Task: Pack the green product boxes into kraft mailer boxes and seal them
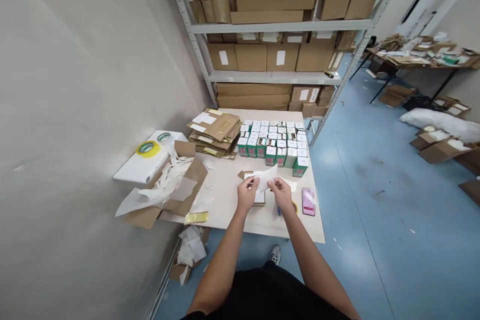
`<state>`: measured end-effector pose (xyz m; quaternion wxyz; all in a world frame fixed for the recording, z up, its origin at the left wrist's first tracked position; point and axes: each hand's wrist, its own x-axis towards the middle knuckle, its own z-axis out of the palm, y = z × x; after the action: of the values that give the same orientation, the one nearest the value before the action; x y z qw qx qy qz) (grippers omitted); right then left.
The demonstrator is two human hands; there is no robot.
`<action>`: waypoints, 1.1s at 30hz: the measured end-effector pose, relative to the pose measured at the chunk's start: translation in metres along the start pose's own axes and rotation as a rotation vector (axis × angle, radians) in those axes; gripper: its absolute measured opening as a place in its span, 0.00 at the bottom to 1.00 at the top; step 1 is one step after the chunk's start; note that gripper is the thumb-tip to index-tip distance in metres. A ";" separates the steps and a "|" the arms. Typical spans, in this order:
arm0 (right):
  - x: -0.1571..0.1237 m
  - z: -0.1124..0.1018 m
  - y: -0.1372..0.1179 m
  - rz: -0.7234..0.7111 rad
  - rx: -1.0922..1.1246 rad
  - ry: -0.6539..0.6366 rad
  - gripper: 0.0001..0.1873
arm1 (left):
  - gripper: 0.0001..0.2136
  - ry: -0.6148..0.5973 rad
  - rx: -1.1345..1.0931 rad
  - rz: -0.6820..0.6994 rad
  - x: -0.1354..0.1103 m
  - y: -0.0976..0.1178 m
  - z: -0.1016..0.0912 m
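Observation:
Between my two hands a small white paper sheet (266, 178) is held up over the table. My left hand (247, 193) pinches its left edge, and my right hand (280, 192) pinches its right side. Beneath the sheet lies a small cardboard box (259, 199), partly hidden by my left hand and the paper. A roll of tape (295, 207) with a blue part sits under my right wrist, mostly covered. To the right of it a pink-screened phone (309, 202) lies on the table. Rows of small white and green boxes (270, 152) stand just beyond my hands.
Flattened cardboard (215, 127) is stacked at the table's back left. An open carton (197, 180) full of paper strips stands left, beside a white box (129, 170) bearing tape rolls. Metal shelving (270, 77) with cartons rises behind the table (228, 215). Blue floor lies right.

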<state>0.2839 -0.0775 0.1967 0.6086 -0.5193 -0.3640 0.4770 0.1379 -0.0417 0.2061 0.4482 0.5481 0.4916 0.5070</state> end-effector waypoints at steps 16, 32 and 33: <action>-0.048 0.239 0.068 0.088 -0.080 -0.256 0.17 | 0.21 0.905 -0.201 -0.062 -0.045 -0.041 -0.302; -0.173 0.488 0.270 0.530 -0.574 -0.731 0.16 | 0.19 1.174 0.075 -0.120 -0.182 -0.079 -0.529; -0.178 0.498 0.282 0.540 -0.623 -0.727 0.16 | 0.19 1.198 0.084 -0.136 -0.192 -0.082 -0.537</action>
<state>-0.2899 -0.1046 0.0269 0.1170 -0.5515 -0.5288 0.6344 -0.4042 -0.2271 0.1484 0.1026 0.1519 0.7120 0.6779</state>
